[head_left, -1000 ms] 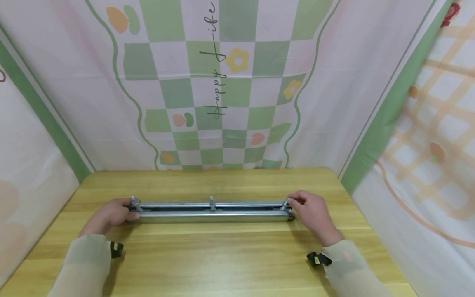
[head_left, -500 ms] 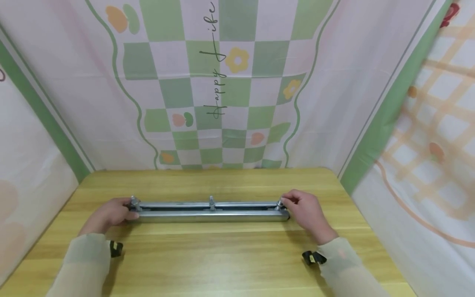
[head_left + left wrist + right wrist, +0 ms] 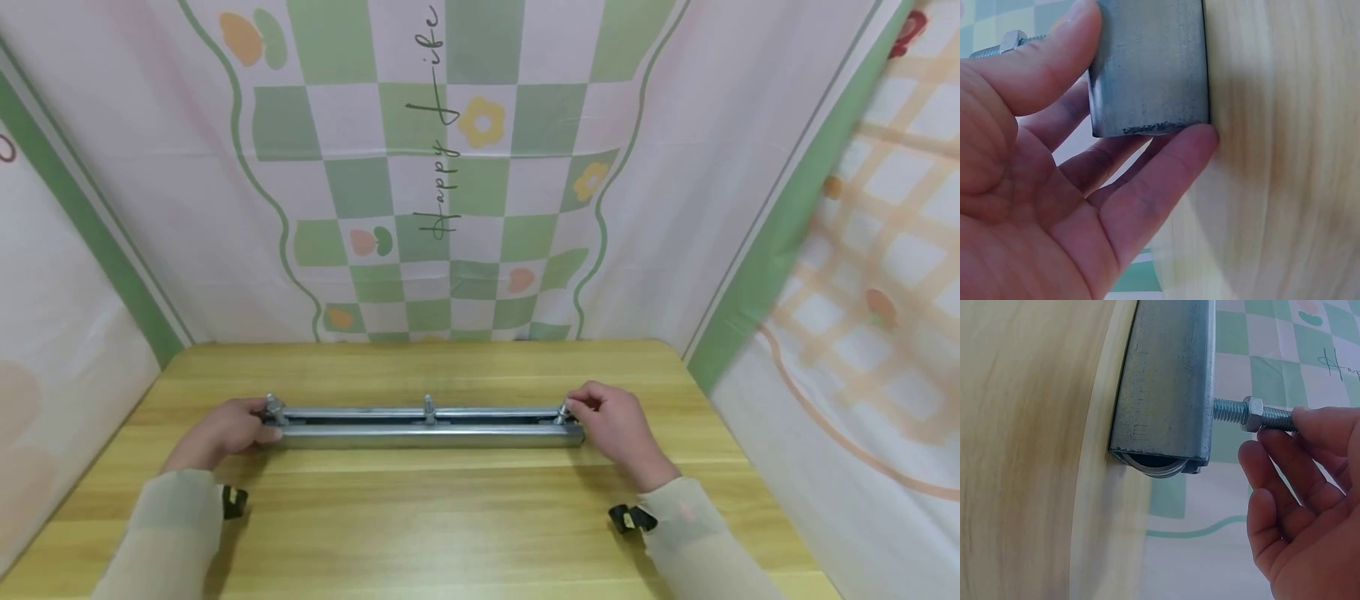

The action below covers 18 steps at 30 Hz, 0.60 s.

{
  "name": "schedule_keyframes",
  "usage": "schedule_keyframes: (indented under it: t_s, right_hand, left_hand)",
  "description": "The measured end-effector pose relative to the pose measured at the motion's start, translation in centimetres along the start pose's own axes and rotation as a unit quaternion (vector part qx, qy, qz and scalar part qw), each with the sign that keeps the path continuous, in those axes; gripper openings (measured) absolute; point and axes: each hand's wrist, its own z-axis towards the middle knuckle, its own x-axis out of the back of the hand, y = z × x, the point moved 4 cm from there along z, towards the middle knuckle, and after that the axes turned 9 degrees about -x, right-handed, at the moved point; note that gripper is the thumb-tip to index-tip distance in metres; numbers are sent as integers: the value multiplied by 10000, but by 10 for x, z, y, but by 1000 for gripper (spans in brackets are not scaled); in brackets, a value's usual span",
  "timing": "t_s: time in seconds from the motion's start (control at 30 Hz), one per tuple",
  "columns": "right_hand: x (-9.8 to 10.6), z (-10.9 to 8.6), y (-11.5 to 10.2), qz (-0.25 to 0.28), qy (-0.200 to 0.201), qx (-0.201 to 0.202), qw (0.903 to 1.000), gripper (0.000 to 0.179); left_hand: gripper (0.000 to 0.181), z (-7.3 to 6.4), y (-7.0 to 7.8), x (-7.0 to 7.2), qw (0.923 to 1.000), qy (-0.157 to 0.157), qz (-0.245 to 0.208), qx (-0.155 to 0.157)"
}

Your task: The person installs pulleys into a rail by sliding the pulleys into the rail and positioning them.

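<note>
A grey steel channel rail (image 3: 427, 439) lies across the table, its slot facing up. My left hand (image 3: 231, 429) holds the rail's left end, thumb against the near wall and fingers around the end face, as the left wrist view shows. At the other end my right hand (image 3: 621, 423) pinches the tip of a threaded bolt (image 3: 1230, 410) between thumb and fingers. A hex nut (image 3: 1252, 414) sits midway along this bolt. Below it, a round metal wheel (image 3: 1157, 469) pokes slightly out of the rail's open end. Two more bolts stand in the slot, one mid-rail (image 3: 429, 408), one at the left (image 3: 273, 408).
Light wood table (image 3: 450, 517) extends in front of and behind the rail. A patterned cloth (image 3: 480, 208) hangs behind it, with more cloth at both sides. Black wrist mounts (image 3: 632, 518) sit at the sleeves.
My right hand has moved left, sliding the right-hand bolt further inward along the slot; the wheel at that end now sticks out less. My left hand and the rail stay put.
</note>
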Motion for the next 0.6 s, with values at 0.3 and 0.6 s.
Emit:
schedule_keyframes:
  t_s: [0.3,0.6]
  right_hand:
    - [-1,0,0,28,-24,-14,10000,10]
    - [-3,0,0,89,22,42,9999,8]
  left_hand:
    - [55,1,3,1,10000,-29,41,-47]
    - [49,3,-1,2,9999,-35,18,-152]
